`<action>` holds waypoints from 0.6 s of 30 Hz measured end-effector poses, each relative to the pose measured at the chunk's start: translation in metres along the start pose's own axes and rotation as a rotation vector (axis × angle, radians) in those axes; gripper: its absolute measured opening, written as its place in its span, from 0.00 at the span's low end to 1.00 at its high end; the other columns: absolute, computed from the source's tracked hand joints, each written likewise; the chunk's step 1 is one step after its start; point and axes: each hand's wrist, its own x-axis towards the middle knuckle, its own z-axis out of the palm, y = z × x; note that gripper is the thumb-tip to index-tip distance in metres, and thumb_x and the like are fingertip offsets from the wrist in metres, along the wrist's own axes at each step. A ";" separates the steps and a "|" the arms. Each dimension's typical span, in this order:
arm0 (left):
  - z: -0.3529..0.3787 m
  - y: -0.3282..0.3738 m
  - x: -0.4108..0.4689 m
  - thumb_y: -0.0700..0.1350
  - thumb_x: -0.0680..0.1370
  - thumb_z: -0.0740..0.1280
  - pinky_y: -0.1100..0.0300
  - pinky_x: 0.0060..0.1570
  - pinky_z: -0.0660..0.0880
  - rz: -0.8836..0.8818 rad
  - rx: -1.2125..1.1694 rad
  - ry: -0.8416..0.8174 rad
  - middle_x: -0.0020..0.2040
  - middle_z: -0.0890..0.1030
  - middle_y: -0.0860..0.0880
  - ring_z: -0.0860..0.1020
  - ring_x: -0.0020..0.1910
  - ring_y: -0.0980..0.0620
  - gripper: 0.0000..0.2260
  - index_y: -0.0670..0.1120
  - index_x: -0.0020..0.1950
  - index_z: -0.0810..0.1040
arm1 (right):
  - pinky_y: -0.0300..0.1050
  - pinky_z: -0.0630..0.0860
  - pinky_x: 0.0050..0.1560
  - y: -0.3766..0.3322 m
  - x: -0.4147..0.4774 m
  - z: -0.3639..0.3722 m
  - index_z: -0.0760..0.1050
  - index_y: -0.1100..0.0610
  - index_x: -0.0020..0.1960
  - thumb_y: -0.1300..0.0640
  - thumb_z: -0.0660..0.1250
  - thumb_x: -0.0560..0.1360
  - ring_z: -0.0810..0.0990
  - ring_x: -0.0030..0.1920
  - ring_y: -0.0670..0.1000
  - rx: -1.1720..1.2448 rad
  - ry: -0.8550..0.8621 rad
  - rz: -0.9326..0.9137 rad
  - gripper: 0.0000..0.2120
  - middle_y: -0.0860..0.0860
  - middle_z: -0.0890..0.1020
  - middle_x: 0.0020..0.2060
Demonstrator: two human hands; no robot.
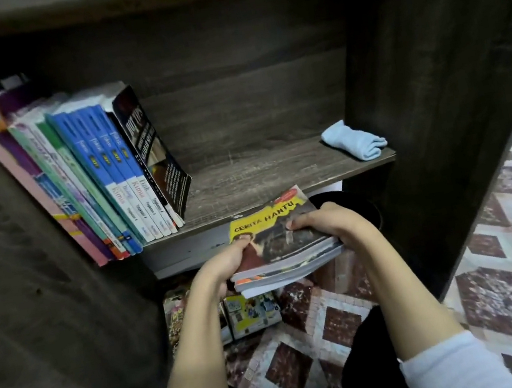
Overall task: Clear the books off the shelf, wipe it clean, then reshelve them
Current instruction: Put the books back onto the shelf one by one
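Both hands are gripping a stack of paperbacks (pixel 290 245) at centre frame, just in front of and below the shelf board (pixel 261 172). The left hand (pixel 223 267) is clamping the near left corner with its thumb on the yellow-and-dark top cover. The right hand (pixel 327 221) is wrapping the right side, thumb on top, fingers going under and out of sight.

The stack is looking thin — a few softcovers, probably light but floppy, and the glossy covers are likely sliding on each other. The best hold, I judge, is what is being done now: pinching both sides with support underneath, then shifting to squeeze the stack across its faces for standing it upright.

A row of books (pixel 98 172) is standing at the left of the frame on the board, leaning, with a black-covered book (pixel 152 150) bowing at its right end. A blue cloth (pixel 354 140) is lying crumpled at the board's far right, well apart from the row, with bare board between them. The stack is probably going into that gap — reshelving looks partly done.

Loose books (pixel 254 311) are lying on the tiled floor (pixel 337 325) under the hands.
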 end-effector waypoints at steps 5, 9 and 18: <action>0.007 0.015 0.012 0.57 0.81 0.56 0.61 0.35 0.68 0.111 -0.022 0.054 0.38 0.79 0.46 0.76 0.34 0.50 0.19 0.43 0.50 0.77 | 0.47 0.78 0.49 0.003 0.012 -0.021 0.77 0.61 0.53 0.48 0.76 0.64 0.82 0.43 0.54 0.058 0.060 0.002 0.23 0.58 0.84 0.44; 0.011 0.029 0.027 0.62 0.77 0.59 0.58 0.44 0.72 0.174 -0.071 0.074 0.49 0.82 0.42 0.80 0.43 0.46 0.27 0.40 0.57 0.78 | 0.54 0.79 0.53 0.000 0.027 -0.034 0.77 0.60 0.54 0.42 0.77 0.52 0.84 0.42 0.55 0.162 0.090 -0.035 0.36 0.55 0.85 0.43; 0.025 0.030 0.062 0.57 0.79 0.61 0.53 0.46 0.77 0.049 -0.413 0.054 0.36 0.83 0.45 0.80 0.37 0.48 0.18 0.44 0.48 0.79 | 0.44 0.78 0.44 0.012 0.076 -0.012 0.78 0.62 0.50 0.54 0.76 0.67 0.82 0.38 0.52 0.251 0.064 -0.006 0.17 0.55 0.83 0.40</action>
